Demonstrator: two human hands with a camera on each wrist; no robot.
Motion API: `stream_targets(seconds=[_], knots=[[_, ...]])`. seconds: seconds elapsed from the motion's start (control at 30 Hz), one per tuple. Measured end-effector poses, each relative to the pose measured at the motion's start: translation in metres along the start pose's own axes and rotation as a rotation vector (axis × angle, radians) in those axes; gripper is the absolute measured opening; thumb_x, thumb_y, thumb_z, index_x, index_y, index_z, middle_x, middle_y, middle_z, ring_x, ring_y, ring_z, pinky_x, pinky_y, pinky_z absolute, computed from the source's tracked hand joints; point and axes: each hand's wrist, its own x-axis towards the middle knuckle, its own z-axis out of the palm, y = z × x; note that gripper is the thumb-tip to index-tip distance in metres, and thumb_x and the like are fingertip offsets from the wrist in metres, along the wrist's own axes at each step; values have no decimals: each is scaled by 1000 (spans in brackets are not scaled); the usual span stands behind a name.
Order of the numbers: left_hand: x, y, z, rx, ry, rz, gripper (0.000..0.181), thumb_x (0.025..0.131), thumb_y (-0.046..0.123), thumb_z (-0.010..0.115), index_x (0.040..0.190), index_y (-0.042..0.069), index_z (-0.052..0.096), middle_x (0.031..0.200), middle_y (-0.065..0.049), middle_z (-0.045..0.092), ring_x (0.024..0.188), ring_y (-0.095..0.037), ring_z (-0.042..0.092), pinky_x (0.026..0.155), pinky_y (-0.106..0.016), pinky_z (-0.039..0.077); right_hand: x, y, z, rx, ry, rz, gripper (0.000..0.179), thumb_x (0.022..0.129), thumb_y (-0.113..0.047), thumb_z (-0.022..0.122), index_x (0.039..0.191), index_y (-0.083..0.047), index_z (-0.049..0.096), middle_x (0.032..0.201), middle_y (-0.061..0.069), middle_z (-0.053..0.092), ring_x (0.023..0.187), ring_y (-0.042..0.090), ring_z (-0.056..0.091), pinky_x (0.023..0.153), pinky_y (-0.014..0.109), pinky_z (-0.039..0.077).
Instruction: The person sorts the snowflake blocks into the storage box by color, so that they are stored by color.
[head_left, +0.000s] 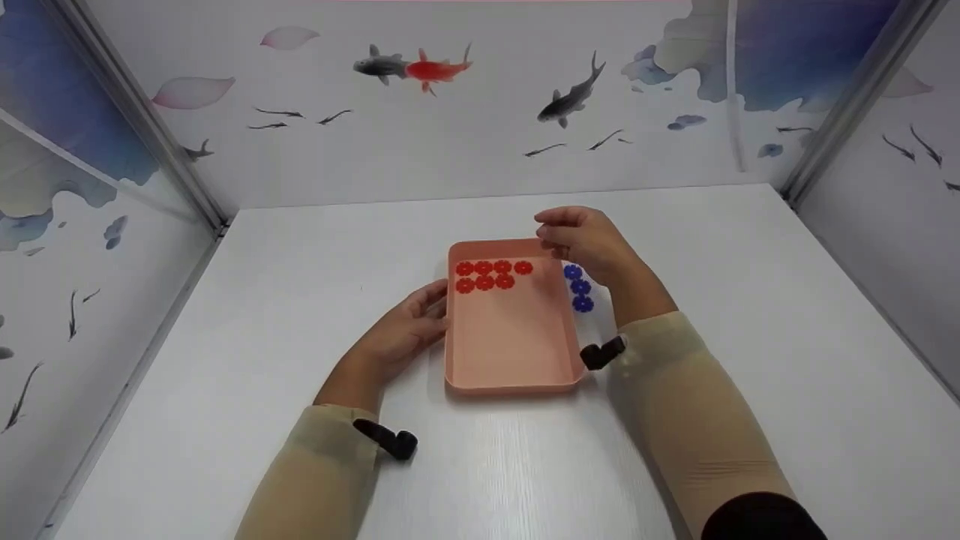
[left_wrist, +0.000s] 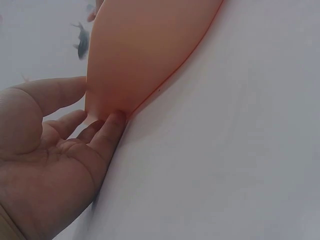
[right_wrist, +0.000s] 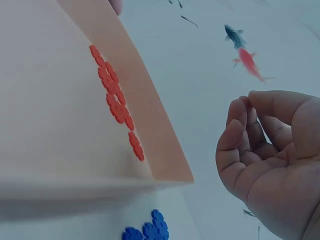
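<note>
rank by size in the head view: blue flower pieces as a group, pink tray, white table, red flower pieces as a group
1. White table
2. Pink tray
3. Red flower pieces
4. Blue flower pieces

no lettering legible; no readable numbers either

Seven red flower-shaped pieces [head_left: 484, 282] in pink rectangular tray [head_left: 514, 337], toward far-left corner; three blue flower-shaped pieces [head_left: 580, 287] beside right edge.
</note>
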Motion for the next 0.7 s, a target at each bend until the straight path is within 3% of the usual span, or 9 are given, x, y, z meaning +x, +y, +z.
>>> stream_targets(seconds=[0.3,0.5,0.7], knots=[[1,-1,1,-3,-2,4,76,99,6,73,165,26,41,172,6,42,160,-13,39,126,-37,44,-12,7,-30,-131,68,80,30,105,-29,69,134,-21,70,135,9,67,126,33,66,114,43,56],[0,-1,1,4,17,-9,77,98,8,75,164,29,42,171,9,43,160,-11,39,126,-37,44,-12,15,-52,-204,119,130,33,106,-32,68,137,-23,68,139,9,65,122,25,66,109,37,57],[0,0,1,9,23,-10,76,98,9,75,164,30,43,170,9,44,159,-12,41,126,-38,45,-12,30,-75,-238,162,158,41,106,-34,68,144,-20,64,141,6,65,124,21,65,113,40,54]])
